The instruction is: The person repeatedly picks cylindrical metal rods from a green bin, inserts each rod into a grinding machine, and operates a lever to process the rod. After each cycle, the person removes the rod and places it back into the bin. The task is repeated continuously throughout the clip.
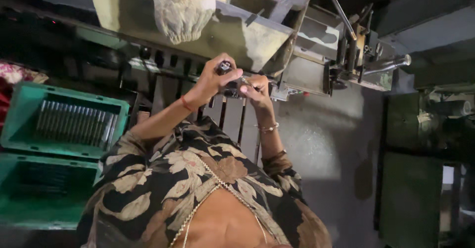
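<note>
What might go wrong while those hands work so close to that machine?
The left hand pinches a small dark part by its fingertips alone; it might slip and drop. The right hand works right against the metal machine, where edges could catch fingers. The dim light may make fine work harder.

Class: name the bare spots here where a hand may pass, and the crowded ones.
Bare: grey floor right of the right hand. Crowded: green crates on the left; machine above both hands, left hand gripping a small dark part.
</note>
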Motion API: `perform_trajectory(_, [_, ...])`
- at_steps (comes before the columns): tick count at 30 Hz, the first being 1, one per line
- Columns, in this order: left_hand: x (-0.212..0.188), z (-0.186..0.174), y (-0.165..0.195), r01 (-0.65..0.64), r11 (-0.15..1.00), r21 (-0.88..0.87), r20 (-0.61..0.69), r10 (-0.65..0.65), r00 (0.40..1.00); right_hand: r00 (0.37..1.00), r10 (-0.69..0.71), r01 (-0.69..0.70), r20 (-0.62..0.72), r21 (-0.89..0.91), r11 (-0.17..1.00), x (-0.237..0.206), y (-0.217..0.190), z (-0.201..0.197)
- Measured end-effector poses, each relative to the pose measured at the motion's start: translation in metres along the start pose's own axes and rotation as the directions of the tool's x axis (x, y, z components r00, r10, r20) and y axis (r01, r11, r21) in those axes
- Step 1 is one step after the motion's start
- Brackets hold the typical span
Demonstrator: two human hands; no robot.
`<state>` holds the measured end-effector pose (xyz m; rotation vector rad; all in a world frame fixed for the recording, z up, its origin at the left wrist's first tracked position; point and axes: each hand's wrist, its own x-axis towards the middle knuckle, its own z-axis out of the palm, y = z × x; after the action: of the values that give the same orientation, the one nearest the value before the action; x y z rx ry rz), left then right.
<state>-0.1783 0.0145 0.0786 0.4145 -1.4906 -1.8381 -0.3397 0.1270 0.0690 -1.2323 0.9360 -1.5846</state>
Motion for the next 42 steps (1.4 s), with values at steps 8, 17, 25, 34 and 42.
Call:
perform_trajectory(8, [0.062,-0.043,-0.002,-0.039,0.998,0.058,0.086,0.034,0.996,0.998,-0.034,0.048,0.048,-0.329,0.943,0.065,0.013,-0.023])
perform_trajectory(17, [0.129,-0.085,0.004,0.165,0.986,-0.011,0.189,-0.16,0.969,0.968,-0.252,0.085,-0.01,-0.928,0.363,0.092,0.006,-0.034])
perform_trajectory(25, [0.22,-0.098,0.001,0.166,0.983,-0.074,0.023,-0.165,0.986,0.908,-0.206,-0.248,-0.366,-0.864,0.438,0.083,-0.039,-0.171])
perform_trajectory(34, [0.341,-0.095,-0.01,0.235,0.854,-0.465,-0.447,-0.455,0.77,0.542,-0.568,-0.691,-0.619,-0.713,0.117,0.071,-0.092,-0.32])
perform_trajectory(42, [0.369,-0.111,-0.022,0.25,0.896,-0.367,-0.713,-0.444,0.543,0.619,-0.382,-0.741,-0.686,-0.672,0.007,0.073,-0.065,-0.34])
